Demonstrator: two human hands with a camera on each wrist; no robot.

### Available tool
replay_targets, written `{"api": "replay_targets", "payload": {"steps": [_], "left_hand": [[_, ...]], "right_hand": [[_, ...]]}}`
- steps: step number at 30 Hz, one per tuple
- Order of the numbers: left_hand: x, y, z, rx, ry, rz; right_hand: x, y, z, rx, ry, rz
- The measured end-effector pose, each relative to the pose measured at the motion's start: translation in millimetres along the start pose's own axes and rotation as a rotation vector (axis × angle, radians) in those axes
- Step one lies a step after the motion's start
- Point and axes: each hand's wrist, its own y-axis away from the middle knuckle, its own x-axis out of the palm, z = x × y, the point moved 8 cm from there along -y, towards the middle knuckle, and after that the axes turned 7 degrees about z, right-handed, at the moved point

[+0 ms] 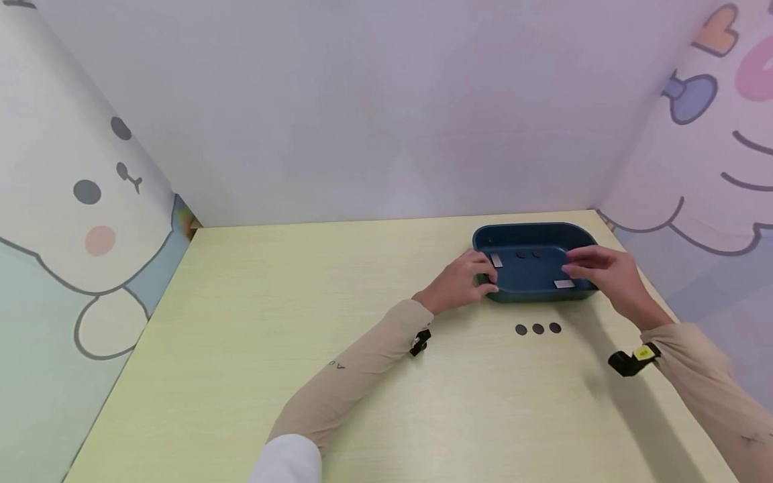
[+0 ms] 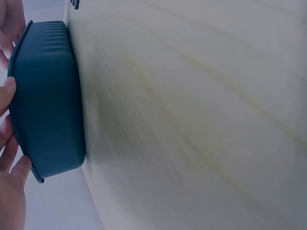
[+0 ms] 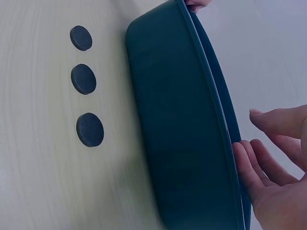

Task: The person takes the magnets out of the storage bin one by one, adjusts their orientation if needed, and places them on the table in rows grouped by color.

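Observation:
A dark blue-green plastic tub (image 1: 525, 295) stands on the table. My left hand (image 1: 461, 282) is at its left end, fingers curled over the rim and thumb by the front corner; the left wrist view shows fingertips against the rim. My right hand (image 1: 606, 272) hovers over the right end, thumb and fingers apart and nothing visible between them. In the right wrist view, its lower fingertips are by the rim. Inside the tub lie two dark discs, a left disc (image 1: 521, 254) and a right disc (image 1: 537, 253), and two small white rectangles, one white piece (image 1: 496, 260) left, another white piece (image 1: 564, 284) right.
Three dark round discs (image 3: 84, 79) lie in a row on the pale wooden table (image 1: 272, 302) in front of the tub. A pale wall (image 1: 392, 114) rises behind the table, and cartoon-printed sheets (image 1: 72, 201) flank both sides.

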Motion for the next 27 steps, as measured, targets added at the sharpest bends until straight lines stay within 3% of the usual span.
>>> {"api": "replay_targets", "payload": {"steps": [20, 27], "left_hand": [[-0.2, 0.8, 1.9, -0.02, -0.006, 0.022], [-1.3, 0.6, -0.4, -0.011, -0.006, 0.029]], "right_hand": [[2.7, -37, -20, 0.006, -0.085, 0.071], [3.1, -45, -17, 0.016, 0.042, 0.061]]}}
